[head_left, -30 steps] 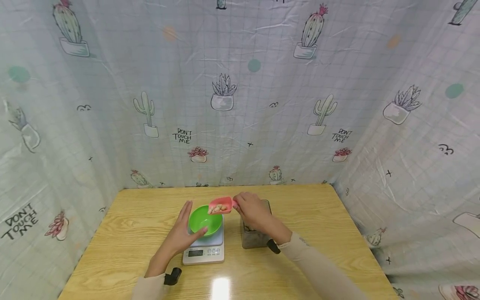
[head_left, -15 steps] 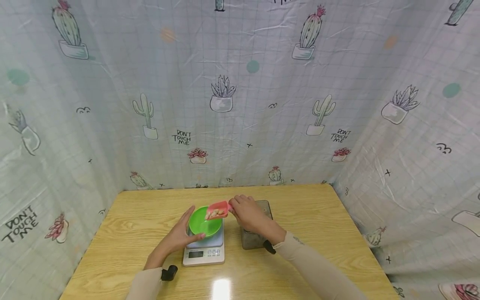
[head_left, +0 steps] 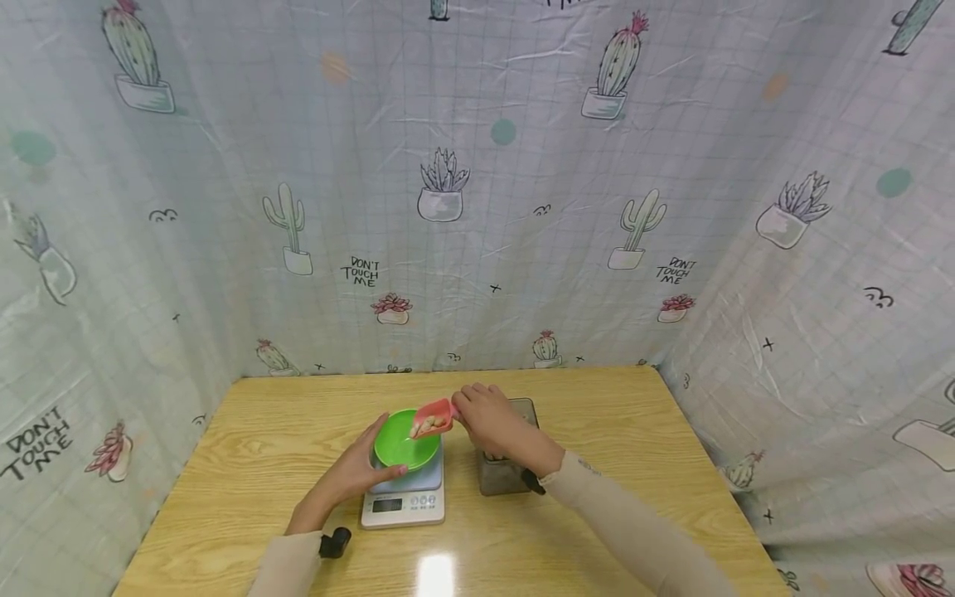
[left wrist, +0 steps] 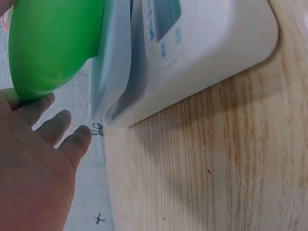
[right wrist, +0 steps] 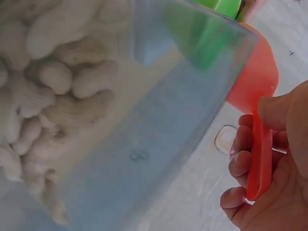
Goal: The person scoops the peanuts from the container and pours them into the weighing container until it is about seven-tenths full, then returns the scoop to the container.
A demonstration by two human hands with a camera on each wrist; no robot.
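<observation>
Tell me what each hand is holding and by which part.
The right hand holds the red scoop by its handle; the left hand holds the green bowl by its outer wall, on the left side.

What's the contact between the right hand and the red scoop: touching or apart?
Touching. The right wrist view shows the right hand gripping the red scoop, fingers curled round its handle.

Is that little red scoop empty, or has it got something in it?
Not empty: in the head view, several pale peanuts lie in the red scoop above the green bowl.
</observation>
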